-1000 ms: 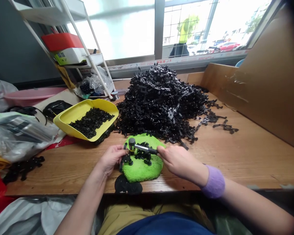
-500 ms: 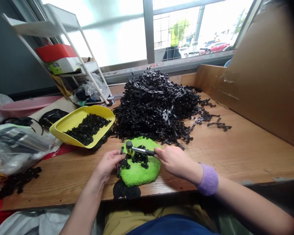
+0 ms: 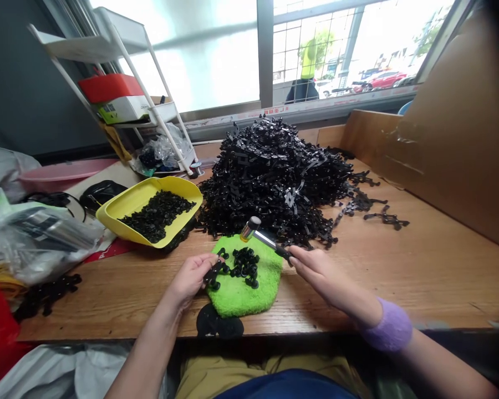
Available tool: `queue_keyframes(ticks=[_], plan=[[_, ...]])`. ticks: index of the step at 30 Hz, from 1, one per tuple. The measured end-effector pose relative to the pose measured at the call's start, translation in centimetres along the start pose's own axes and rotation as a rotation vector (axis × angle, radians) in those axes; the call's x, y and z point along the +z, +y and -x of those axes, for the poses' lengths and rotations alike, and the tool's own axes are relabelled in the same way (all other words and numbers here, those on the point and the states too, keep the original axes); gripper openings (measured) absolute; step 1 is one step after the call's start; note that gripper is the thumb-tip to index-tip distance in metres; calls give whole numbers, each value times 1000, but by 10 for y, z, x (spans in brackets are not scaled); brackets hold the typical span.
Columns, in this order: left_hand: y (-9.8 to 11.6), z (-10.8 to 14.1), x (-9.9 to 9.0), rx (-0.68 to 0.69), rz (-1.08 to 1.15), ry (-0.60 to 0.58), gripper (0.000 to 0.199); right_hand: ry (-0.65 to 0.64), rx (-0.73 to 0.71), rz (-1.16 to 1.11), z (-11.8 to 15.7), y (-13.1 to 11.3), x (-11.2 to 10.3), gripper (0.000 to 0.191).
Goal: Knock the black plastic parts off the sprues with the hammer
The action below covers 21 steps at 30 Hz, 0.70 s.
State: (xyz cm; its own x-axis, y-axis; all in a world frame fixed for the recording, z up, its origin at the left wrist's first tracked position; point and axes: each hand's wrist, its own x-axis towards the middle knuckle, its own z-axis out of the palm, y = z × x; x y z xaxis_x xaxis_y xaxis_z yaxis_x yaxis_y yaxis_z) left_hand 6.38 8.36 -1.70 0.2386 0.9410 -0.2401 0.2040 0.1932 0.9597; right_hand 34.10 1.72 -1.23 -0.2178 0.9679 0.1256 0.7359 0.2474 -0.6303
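My right hand [image 3: 316, 269] grips the dark handle of a small hammer [image 3: 266, 239]. Its head, with a dark face and a yellow one, is raised over the far part of a green fluffy cloth [image 3: 243, 302]. At the cloth's left edge, my left hand [image 3: 193, 277] pinches a black plastic strip [image 3: 216, 271] with round knobs along it. Several small black round-headed parts [image 3: 244, 263] lie in a cluster in the middle of the cloth. A black disc-shaped pad [image 3: 219, 322] shows under the cloth's near edge.
Behind the cloth rises a large heap of black plastic strips [image 3: 274, 177]. A yellow tray [image 3: 108, 213] with small black parts stands at left, near a white shelf rack [image 3: 166, 113]. Bagged items [image 3: 54, 233] lie far left. A cardboard sheet [image 3: 453, 133] leans at right.
My right hand has lifted the hammer and drawn it right, away from the strip. My left hand still holds the strip, now turned at another angle. The whole view has shifted slightly.
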Motion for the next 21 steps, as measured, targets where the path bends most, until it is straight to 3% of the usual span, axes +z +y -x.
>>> queue_keyframes(ticks=[7, 14, 19, 21], plan=[[-3, 0, -2, -9, 73, -41, 42, -40, -12, -27, -4, -10, -2, 28], [-8, -6, -3, -50, 48, -28, 42, 55, -103, 156, -24, -31, -4, 31], [-7, -6, -6, -46, 35, -58, 41, -49, -111, 364, -36, -35, 6, 28], [-8, -6, -7, -37, 19, -51, 41, -9, -119, 351, -37, -36, 7, 29]])
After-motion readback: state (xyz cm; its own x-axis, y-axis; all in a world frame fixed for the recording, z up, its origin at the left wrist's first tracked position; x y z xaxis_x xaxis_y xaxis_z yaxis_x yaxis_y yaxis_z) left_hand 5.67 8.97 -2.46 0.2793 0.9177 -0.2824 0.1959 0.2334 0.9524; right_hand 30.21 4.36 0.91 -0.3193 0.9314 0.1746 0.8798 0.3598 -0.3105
